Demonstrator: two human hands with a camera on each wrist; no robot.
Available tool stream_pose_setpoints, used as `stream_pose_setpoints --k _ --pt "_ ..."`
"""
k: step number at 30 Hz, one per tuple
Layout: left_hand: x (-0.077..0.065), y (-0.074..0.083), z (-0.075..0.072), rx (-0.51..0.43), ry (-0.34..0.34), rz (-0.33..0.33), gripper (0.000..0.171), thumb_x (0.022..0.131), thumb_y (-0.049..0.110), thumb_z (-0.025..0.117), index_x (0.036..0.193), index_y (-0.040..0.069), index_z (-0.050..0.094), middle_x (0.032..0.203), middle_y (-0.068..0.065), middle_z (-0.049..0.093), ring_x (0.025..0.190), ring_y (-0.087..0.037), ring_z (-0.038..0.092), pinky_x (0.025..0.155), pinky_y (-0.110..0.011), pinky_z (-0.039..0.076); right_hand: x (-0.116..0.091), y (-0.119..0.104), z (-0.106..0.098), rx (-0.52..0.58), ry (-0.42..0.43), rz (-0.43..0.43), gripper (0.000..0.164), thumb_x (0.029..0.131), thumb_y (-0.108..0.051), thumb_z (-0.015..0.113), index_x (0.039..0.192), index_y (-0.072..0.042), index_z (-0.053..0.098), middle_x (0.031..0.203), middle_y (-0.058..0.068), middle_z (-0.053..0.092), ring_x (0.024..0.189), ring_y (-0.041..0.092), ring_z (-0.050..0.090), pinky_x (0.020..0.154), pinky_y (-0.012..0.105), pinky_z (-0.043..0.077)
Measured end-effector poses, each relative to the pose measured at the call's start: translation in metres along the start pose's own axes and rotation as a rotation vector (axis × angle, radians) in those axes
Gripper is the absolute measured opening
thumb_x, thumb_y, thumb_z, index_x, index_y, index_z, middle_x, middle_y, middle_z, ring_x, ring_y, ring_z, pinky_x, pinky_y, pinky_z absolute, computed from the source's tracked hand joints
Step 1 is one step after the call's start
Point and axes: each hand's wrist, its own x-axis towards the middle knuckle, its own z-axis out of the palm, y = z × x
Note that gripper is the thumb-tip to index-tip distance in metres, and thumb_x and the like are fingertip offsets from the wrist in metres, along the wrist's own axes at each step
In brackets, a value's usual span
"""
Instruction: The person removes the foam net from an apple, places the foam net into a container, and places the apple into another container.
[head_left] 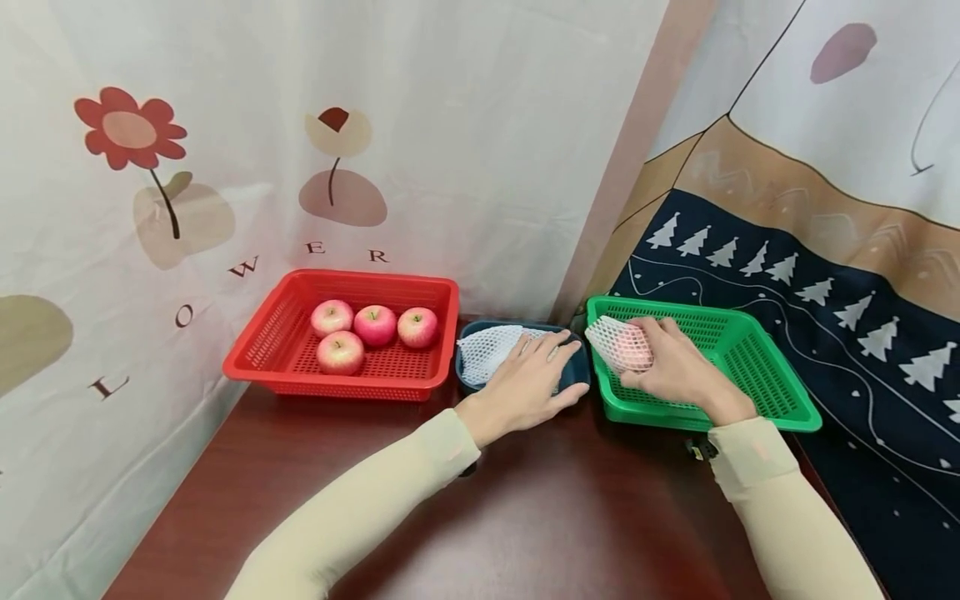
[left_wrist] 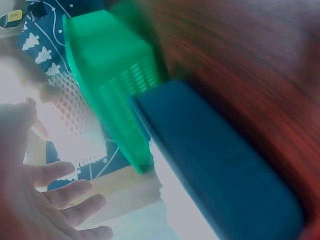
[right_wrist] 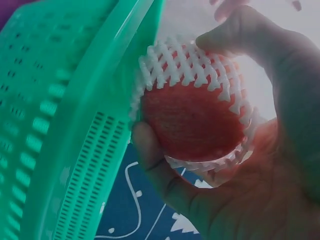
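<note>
My right hand point(head_left: 675, 367) grips an apple point(right_wrist: 195, 122) sleeved in a white foam net point(right_wrist: 182, 65), over the left end of the green basket point(head_left: 780, 408). In the right wrist view the apple's red skin shows at the net's open end, with thumb and fingers around it. My left hand point(head_left: 528, 387) hovers with spread fingers over the dark blue tray point(head_left: 581, 367), holding nothing. White foam nets point(head_left: 487, 350) lie in that tray, partly hidden by this hand. The left wrist view shows its fingers point(left_wrist: 75, 195) apart from the netted apple.
A red basket point(head_left: 262, 367) with several bare apples point(head_left: 341, 353) stands on the left, beside the blue tray. All three containers line the back of the dark wooden table point(head_left: 555, 508). Printed curtains point(head_left: 480, 125) hang directly behind them.
</note>
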Motion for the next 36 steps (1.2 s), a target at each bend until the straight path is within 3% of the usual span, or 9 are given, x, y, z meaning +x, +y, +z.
stream_pose_setpoints --k 6,17,23,29,36 --pt "-0.022 -0.012 -0.013 -0.017 0.066 0.017 0.074 0.116 0.058 0.064 0.176 0.017 0.050 0.183 -0.008 0.050 0.170 -0.028 0.049 0.145 -0.061 0.033 -0.006 -0.018 0.008 0.020 0.045 -0.052 0.092 0.090 -0.031 0.091 0.169 -0.008 0.050 0.146 0.026 0.058 0.121 0.039 0.060 0.098 0.055 0.056" --pt "-0.060 -0.038 -0.029 -0.008 0.276 0.046 0.062 0.114 0.046 0.071 0.165 0.011 0.063 0.168 -0.013 0.065 0.158 -0.036 0.062 0.137 -0.067 0.045 -0.009 -0.054 0.030 0.076 0.062 -0.164 0.087 0.088 -0.027 0.092 0.166 -0.015 0.055 0.140 0.018 0.060 0.119 0.032 0.061 0.097 0.049 0.058" --pt "-0.075 -0.054 -0.031 -0.019 0.296 0.026 0.058 0.114 0.043 0.073 0.162 0.010 0.066 0.165 -0.015 0.068 0.154 -0.037 0.064 0.137 -0.067 0.045 -0.011 -0.069 0.040 0.089 0.060 -0.214 0.092 0.086 -0.027 0.093 0.168 -0.017 0.054 0.143 0.016 0.059 0.121 0.032 0.062 0.100 0.051 0.059" --pt "-0.085 -0.064 -0.034 -0.020 0.319 0.024 0.050 0.112 0.039 0.074 0.153 0.010 0.073 0.157 -0.015 0.074 0.145 -0.036 0.070 0.131 -0.059 0.053 -0.013 -0.078 0.051 0.098 0.061 -0.282 0.096 0.084 -0.026 0.091 0.171 -0.015 0.052 0.147 0.014 0.059 0.125 0.029 0.062 0.105 0.051 0.059" --pt "-0.093 -0.072 -0.035 -0.047 0.393 0.074 0.037 0.110 0.025 0.080 0.144 0.011 0.079 0.147 -0.012 0.079 0.131 -0.032 0.076 0.118 -0.052 0.063 -0.016 -0.086 0.061 0.109 0.033 -0.332 0.096 0.086 -0.026 0.088 0.174 -0.018 0.049 0.149 0.010 0.059 0.130 0.025 0.059 0.109 0.051 0.059"
